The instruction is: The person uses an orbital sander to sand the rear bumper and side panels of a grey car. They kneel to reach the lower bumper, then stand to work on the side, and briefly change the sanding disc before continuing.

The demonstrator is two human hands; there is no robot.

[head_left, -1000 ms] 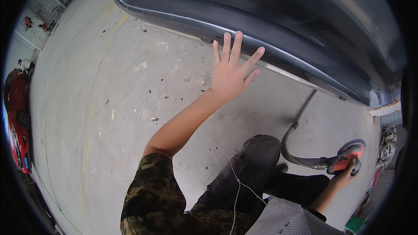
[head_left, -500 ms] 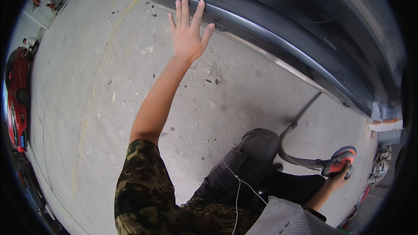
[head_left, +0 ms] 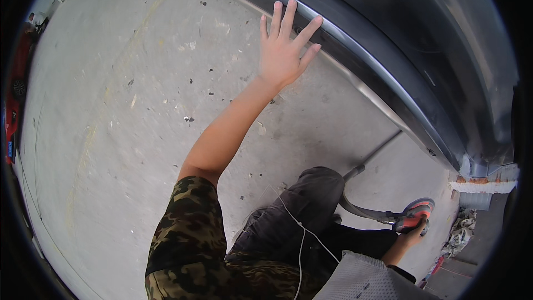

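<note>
The spread left hand (head_left: 280, 58) is sliding back along the car bumper (head_left: 378, 69), maybe feeling it; the right hand (head_left: 411, 238) is gripping a sander (head_left: 412, 216).

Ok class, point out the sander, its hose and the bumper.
Sander (head_left: 410, 221), head view: its red body.
Hose (head_left: 362, 210), head view: the curve near the sander.
Bumper (head_left: 383, 50), head view: dark face above its shiny ridge.
</note>
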